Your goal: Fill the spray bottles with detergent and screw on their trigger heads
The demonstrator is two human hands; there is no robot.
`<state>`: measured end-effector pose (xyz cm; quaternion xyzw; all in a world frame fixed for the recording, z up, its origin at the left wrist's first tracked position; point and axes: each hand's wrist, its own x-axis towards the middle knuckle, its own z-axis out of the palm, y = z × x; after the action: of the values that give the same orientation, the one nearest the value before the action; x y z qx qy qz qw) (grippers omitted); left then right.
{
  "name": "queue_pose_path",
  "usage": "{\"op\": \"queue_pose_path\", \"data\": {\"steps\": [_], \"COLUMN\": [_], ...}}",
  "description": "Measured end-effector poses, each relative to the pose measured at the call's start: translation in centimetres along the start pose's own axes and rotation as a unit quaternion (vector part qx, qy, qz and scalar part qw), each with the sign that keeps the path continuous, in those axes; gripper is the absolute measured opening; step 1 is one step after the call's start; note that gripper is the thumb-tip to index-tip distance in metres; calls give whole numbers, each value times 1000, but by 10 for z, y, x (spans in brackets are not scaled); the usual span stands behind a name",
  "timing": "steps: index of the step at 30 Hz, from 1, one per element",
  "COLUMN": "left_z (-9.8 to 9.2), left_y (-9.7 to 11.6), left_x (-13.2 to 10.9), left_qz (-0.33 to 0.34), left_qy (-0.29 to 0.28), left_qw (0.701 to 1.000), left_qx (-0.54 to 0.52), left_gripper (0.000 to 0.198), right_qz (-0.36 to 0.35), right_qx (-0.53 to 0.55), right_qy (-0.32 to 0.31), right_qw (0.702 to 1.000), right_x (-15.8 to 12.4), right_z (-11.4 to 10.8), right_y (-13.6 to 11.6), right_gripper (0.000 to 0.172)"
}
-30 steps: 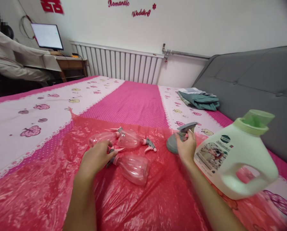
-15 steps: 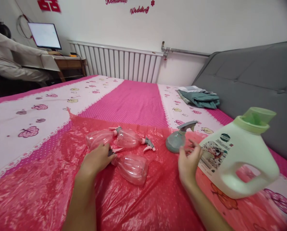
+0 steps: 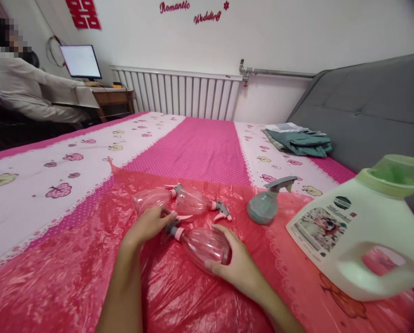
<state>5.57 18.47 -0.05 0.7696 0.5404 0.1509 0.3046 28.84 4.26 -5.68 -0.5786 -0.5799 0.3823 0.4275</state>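
A clear spray bottle (image 3: 205, 247) with a pink collar and grey head lies on its side on the red plastic sheet (image 3: 179, 300). My left hand (image 3: 153, 224) is closed on its trigger head. Around the bottle's base curl the fingers and thumb of my right hand (image 3: 236, 259). Just beyond lie two similar bottles, a left spray bottle (image 3: 153, 199) and a right spray bottle (image 3: 191, 201), close together. A squat grey spray bottle (image 3: 262, 208) stands upright to the right. Farther right is a large pale green detergent jug (image 3: 362, 236) with a green cap.
The sheet covers part of a pink patterned bed (image 3: 207, 143). Folded clothes (image 3: 299, 138) lie near the grey headboard (image 3: 373, 97). A radiator (image 3: 179, 92) lines the wall. At the left, a person (image 3: 22, 88) sits by a desk with a monitor (image 3: 80, 61).
My right hand has moved left from beside the grey spray bottle and jug to take hold of the nearest clear bottle's base. My left hand stays at that bottle's head. The view has shifted slightly.
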Motion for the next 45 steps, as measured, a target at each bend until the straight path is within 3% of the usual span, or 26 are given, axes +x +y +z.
{"op": "queue_pose_path", "data": {"steps": [7, 10, 13, 15, 17, 20, 22, 29, 37, 41, 45], "left_z": [-6, -4, 6, 18, 32, 50, 56, 55, 67, 65, 64], "left_y": [19, 37, 58, 70, 81, 91, 95, 87, 86, 87, 86], "left_x": [-6, -11, -14, -16, -17, -18, -18, -12, -8, -8, -9], "left_qz": [48, 120, 214, 278, 312, 305, 305, 299, 319, 346, 303], "left_qy": [25, 65, 99, 97, 60, -15, -34, -2, 50, 71, 54], "left_qw": [990, 960, 930, 912, 901, 901, 906, 940, 942, 932, 943], "left_qx": [-134, -244, -283, -285, -296, -308, -293, -165, -93, -85, -127], "left_gripper": [49, 39, 28, 25, 26, 40, 34, 33, 24, 27, 23], "right_qz": [-56, -60, -63, -64, -66, -86, -101, -145, -182, -184, -176], "right_qx": [-60, -87, -95, -101, -116, -125, -131, -240, -291, -283, -300], "right_qy": [-46, -54, -49, -29, 16, 67, 75, 172, 168, 145, 102], "right_qw": [996, 993, 992, 992, 991, 986, 983, 944, 924, 930, 932], "right_x": [-11, -13, -13, -12, -11, -9, -8, -4, 3, 1, -2], "right_z": [-28, -30, -30, -32, -34, -36, -37, -38, -50, -51, -55], "right_y": [-4, -4, -2, 0, 2, 3, 3, 11, 20, 15, 12], "right_gripper": [88, 92, 95, 93, 87, 80, 79, 79, 76, 83, 98]}}
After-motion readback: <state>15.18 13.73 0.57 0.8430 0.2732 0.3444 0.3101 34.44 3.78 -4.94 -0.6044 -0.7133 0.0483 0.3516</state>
